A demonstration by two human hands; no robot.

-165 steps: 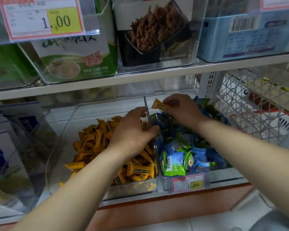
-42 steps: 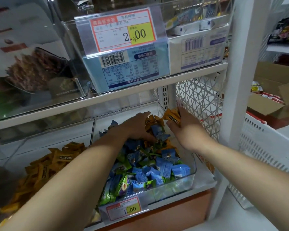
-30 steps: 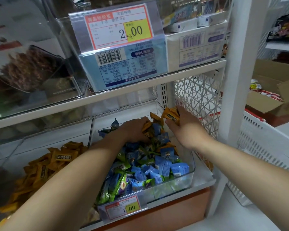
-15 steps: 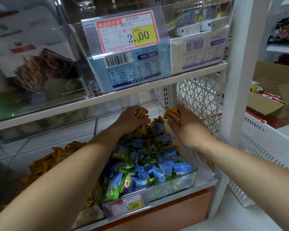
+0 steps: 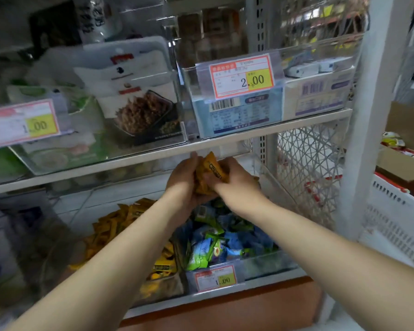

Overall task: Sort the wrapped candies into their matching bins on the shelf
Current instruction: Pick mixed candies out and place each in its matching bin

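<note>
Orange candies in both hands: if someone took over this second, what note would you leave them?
Both the left hand and the right hand grip a bunch of orange candies, held above the blue-and-green bin.
Done: the bunch is clear of that pile.
Left: move it to the orange bin on the left, release, then check for more strays.

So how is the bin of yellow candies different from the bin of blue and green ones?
The yellow-candy bin sits on the left; the blue-and-green bin sits on the right. The blue-and-green bin shows a 1.00 price tag; none shows on the yellow-candy bin. The left hand and right hand hold yellow candies over the blue-and-green bin, not the yellow-candy bin. Both bins are clear and share one shelf.
</note>
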